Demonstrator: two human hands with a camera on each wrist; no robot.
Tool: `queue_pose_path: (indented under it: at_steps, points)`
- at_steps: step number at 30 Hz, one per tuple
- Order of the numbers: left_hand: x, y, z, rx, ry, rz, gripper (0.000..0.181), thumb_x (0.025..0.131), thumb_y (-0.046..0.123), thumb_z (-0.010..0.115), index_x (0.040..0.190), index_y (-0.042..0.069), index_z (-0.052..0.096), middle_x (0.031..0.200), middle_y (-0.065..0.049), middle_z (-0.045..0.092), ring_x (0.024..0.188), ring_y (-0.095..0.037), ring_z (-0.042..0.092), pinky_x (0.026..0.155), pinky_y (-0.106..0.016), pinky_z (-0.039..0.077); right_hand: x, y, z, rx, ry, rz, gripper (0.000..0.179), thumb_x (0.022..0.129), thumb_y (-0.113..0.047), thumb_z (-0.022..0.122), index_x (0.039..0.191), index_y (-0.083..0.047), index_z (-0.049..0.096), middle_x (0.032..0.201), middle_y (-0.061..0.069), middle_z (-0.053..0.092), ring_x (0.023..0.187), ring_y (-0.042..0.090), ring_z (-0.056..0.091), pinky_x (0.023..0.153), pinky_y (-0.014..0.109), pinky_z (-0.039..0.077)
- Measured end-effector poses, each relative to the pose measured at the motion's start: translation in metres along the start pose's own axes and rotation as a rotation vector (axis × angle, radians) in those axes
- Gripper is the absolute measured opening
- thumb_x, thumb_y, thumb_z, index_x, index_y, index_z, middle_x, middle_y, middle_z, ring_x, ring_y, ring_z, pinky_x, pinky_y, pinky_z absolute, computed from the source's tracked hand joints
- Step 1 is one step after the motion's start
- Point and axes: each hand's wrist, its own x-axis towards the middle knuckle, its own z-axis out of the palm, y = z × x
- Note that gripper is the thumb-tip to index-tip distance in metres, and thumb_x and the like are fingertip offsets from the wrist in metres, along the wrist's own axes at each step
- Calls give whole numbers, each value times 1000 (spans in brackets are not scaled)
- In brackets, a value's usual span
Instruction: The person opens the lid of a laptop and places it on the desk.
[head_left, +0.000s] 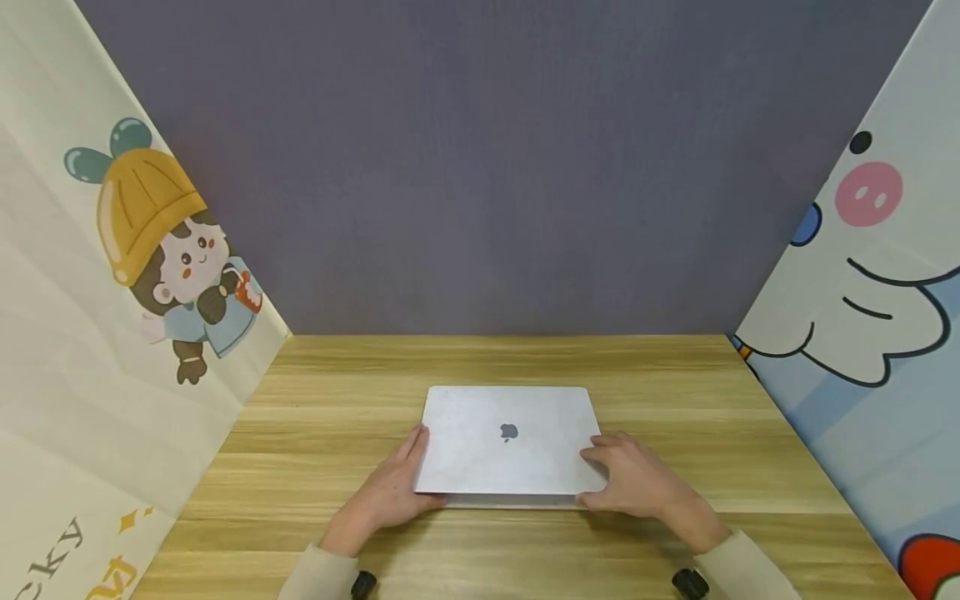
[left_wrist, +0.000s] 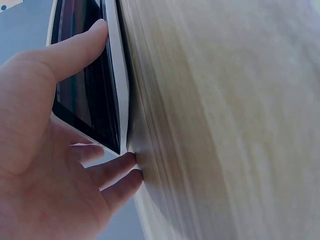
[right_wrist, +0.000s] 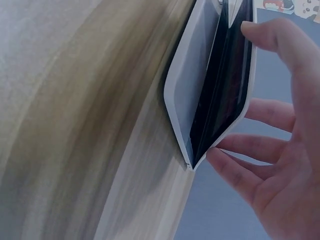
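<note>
A silver laptop (head_left: 480, 446) with a dark apple logo lies on the wooden table, its lid raised a little above the base. A dark screen (right_wrist: 232, 80) shows inside the gap in the right wrist view. My left hand (head_left: 397, 483) holds the laptop's left side, thumb at the front gap and fingers along the side; two fingertips touch the table in the left wrist view. My right hand (head_left: 633, 477) pinches the lid at its right front, thumb on the inner side, other fingers at the outer side and edge.
The wooden table (head_left: 337, 375) meets a grey back panel (head_left: 510, 167). Printed cartoon panels stand at the left (head_left: 52, 292) and right (head_left: 862, 333). A small black device sits at each wrist, by the light sleeves (head_left: 750, 571).
</note>
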Motion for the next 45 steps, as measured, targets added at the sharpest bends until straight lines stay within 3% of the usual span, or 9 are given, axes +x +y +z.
queue_pose_path:
  at_steps: [18, 28, 35, 40, 45]
  points:
    - [-8, -10, -6, -57, 2, 6, 121, 76, 44, 88, 159, -7, 16, 163, -28, 24, 148, -42, 29, 119, -55, 29, 1, -4, -7, 30, -4, -36, 67, 71, -54, 82, 113, -3, 76, 124, 24, 67, 115, 45, 63, 99, 59, 50]
    - [-11, -11, -8, -111, 15, 26, 118, 76, 37, 90, 162, 3, 17, 164, -22, 26, 148, -40, 30, 118, -56, 30, -1, -8, -15, 99, -12, -4, 62, 73, -52, 84, 112, -4, 77, 123, 21, 69, 116, 44, 62, 100, 59, 49]
    - [-11, -15, -6, -100, 3, 49, 111, 78, 41, 87, 160, 2, 24, 164, -24, 24, 147, -43, 31, 116, -57, 33, -1, -7, -18, 102, 57, -52, 54, 74, -49, 83, 105, -5, 79, 112, 14, 74, 109, 38, 68, 96, 53, 54]
    - [-13, -13, -5, -73, 27, 95, 106, 80, 37, 86, 159, 0, 27, 161, -24, 30, 146, -41, 34, 117, -56, 33, -2, -7, -18, 85, 83, -70, 52, 75, -50, 82, 103, -6, 80, 110, 10, 75, 107, 35, 69, 94, 52, 55]
    - [-16, -9, -5, -16, 29, 90, 96, 82, 39, 83, 155, 0, 36, 156, -27, 39, 143, -44, 38, 114, -60, 34, -4, -9, -18, 69, 112, -74, 48, 76, -50, 82, 100, -9, 80, 107, 8, 75, 105, 33, 69, 92, 50, 56]
